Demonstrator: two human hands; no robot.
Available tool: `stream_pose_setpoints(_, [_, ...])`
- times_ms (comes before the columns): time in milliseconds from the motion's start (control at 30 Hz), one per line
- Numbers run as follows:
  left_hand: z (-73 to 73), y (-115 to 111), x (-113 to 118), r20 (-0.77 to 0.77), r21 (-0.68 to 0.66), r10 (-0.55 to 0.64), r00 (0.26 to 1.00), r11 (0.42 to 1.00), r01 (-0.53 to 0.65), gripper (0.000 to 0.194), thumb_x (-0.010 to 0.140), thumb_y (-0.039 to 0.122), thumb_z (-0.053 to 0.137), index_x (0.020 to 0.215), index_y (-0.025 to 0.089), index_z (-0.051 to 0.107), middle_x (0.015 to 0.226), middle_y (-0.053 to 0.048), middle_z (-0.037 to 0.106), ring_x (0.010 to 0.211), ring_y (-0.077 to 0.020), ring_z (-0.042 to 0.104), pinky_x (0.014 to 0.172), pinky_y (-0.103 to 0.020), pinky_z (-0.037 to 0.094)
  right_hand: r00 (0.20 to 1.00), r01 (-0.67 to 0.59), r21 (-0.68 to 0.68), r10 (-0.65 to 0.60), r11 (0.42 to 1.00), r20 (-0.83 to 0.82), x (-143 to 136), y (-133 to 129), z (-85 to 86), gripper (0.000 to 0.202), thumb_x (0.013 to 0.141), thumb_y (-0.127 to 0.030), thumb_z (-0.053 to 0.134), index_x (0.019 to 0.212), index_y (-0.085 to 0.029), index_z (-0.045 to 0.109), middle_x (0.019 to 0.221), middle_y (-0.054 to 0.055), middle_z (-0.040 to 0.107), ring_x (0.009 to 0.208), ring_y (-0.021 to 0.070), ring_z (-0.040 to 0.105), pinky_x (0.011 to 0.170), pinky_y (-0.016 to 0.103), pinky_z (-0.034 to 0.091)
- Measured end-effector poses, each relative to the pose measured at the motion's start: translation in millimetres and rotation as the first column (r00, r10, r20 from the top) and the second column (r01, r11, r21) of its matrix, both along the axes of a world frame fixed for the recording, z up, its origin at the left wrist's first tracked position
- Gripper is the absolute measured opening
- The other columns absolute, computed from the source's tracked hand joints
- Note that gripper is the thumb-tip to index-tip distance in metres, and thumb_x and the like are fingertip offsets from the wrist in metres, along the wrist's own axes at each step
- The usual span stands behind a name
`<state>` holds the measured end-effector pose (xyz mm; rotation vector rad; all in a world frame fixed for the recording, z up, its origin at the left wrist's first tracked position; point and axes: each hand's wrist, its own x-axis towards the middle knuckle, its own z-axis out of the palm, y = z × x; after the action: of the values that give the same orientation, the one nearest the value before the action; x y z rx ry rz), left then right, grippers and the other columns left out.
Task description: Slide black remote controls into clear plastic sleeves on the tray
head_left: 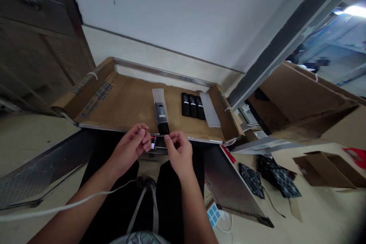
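A black handset like a remote control (163, 127) lies on the cardboard-lined tray (128, 99), partly inside a translucent plastic sleeve (158, 95). Its bare black end points towards me at the tray's front edge. My right hand (180, 152) is closed, thumb and forefinger at that end; whether they touch it or pinch something small I cannot tell. To the left, my left hand (133, 145) is curled, thumb against the fingers, with nothing visible in it. Three more black handsets (193, 106) lie side by side on the right. Beside them rest flat translucent sleeves (210, 110).
Folded cardboard walls (225, 114) border the tray at both sides. A lit screen (153, 142) shows below its front edge. A white cable (85, 198) crosses my left forearm. On the right stand a large carton (300, 99) and, on the floor, an open box (328, 169) and dark patterned bags (277, 177).
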<state>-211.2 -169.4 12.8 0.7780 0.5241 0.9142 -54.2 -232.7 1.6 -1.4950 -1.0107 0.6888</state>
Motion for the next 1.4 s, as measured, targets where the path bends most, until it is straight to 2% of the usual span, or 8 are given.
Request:
stream_pose_setpoints(100, [-10.1,-10,-2,-0.326,0.253,0.106,0.939,0.967,-0.021,0.028,0.093,0.046,0.066,0.104,0.021,0.059,0.073,0.004,0.052,0.065,-0.0102,0.049,0.062,-0.022,0.041,0.946,-0.221,-0.002,0.213,0.975,-0.242,-20,-21,7.5,0.024,0.087,-0.040,0.071,0.091,-0.017,0.067,0.077,-0.001,0.063,0.064,0.0093,0.053,0.058,0.021,0.043])
stream_pose_setpoints(200, [-36.1,-27,-1,-0.503,0.335,0.111,0.857,0.939,0.075,0.029,0.093,0.048,0.062,0.101,0.020,0.059,0.083,0.001,0.058,0.073,-0.0128,0.054,0.066,-0.024,0.043,0.860,-0.276,-0.068,0.214,0.959,-0.463,-36,-41,-13.2,0.034,0.083,-0.049,0.075,0.091,-0.017,0.067,0.076,-0.001,0.062,0.056,0.0090,0.052,0.045,0.019,0.040])
stream_pose_setpoints(400, [-111.1,-57,5,-0.546,0.208,-0.040,0.837,0.961,0.181,0.037,0.092,0.057,0.058,0.096,0.020,0.056,0.079,0.001,0.058,0.073,-0.0151,0.056,0.067,-0.027,0.045,0.736,-0.265,-0.224,0.046,0.938,-0.675,-38,-69,-83.3,0.047,0.071,-0.055,0.085,0.088,-0.016,0.068,0.063,-0.003,0.057,0.048,0.0066,0.045,0.039,0.017,0.034])
stream_pose_setpoints(533, [-138.0,-63,12,-0.522,0.081,-0.084,0.849,0.986,0.148,0.049,0.085,0.068,0.061,0.089,0.020,0.055,0.076,0.002,0.054,0.067,-0.0140,0.051,0.063,-0.026,0.043,0.700,-0.227,-0.246,-0.017,0.942,-0.714,-35,-73,-109.4,0.049,0.066,-0.054,0.089,0.085,-0.016,0.066,0.063,-0.004,0.058,0.049,0.0061,0.047,0.039,0.015,0.032])
stream_pose_setpoints(767, [-148.9,-58,14,-0.524,0.006,-0.041,0.851,0.999,0.052,0.056,0.072,0.073,0.071,0.080,0.020,0.057,0.075,0.001,0.056,0.072,-0.0165,0.053,0.066,-0.027,0.044,0.739,-0.192,-0.240,-0.021,0.952,-0.673,-37,-64,-123.1,0.052,0.064,-0.057,0.089,0.088,-0.017,0.066,0.066,-0.003,0.060,0.051,0.0077,0.050,0.038,0.016,0.035])
stream_pose_setpoints(900, [-155.6,-56,14,-0.530,0.033,0.012,0.848,0.999,0.006,0.054,0.072,0.071,0.072,0.080,0.020,0.057,0.075,0.001,0.055,0.073,-0.0164,0.053,0.068,-0.027,0.044,0.765,-0.165,-0.253,-0.038,0.953,-0.642,-40,-62,-128.4,0.053,0.064,-0.060,0.088,0.085,-0.016,0.067,0.065,-0.003,0.060,0.049,0.0072,0.048,0.038,0.017,0.034])
stream_pose_setpoints(1133, [-158.7,-53,16,-0.534,0.071,0.024,0.845,0.997,0.016,0.055,0.073,0.072,0.071,0.081,0.019,0.058,0.076,0.001,0.055,0.075,-0.0165,0.053,0.072,-0.027,0.044,0.768,-0.153,-0.259,-0.050,0.954,-0.638,-38,-61,-129.8,0.053,0.062,-0.061,0.088,0.082,-0.017,0.066,0.060,-0.005,0.056,0.046,0.0060,0.043,0.038,0.017,0.030])
stream_pose_setpoints(1400, [-156.0,-53,17,-0.527,0.037,-0.004,0.850,0.999,0.028,0.057,0.074,0.074,0.070,0.081,0.019,0.058,0.077,0.000,0.056,0.075,-0.0171,0.054,0.072,-0.028,0.044,0.760,-0.159,-0.273,-0.059,0.949,-0.647,-37,-57,-133.9,0.055,0.059,-0.063,0.089,0.080,-0.018,0.064,0.057,-0.006,0.055,0.044,0.0060,0.040,0.038,0.017,0.028])
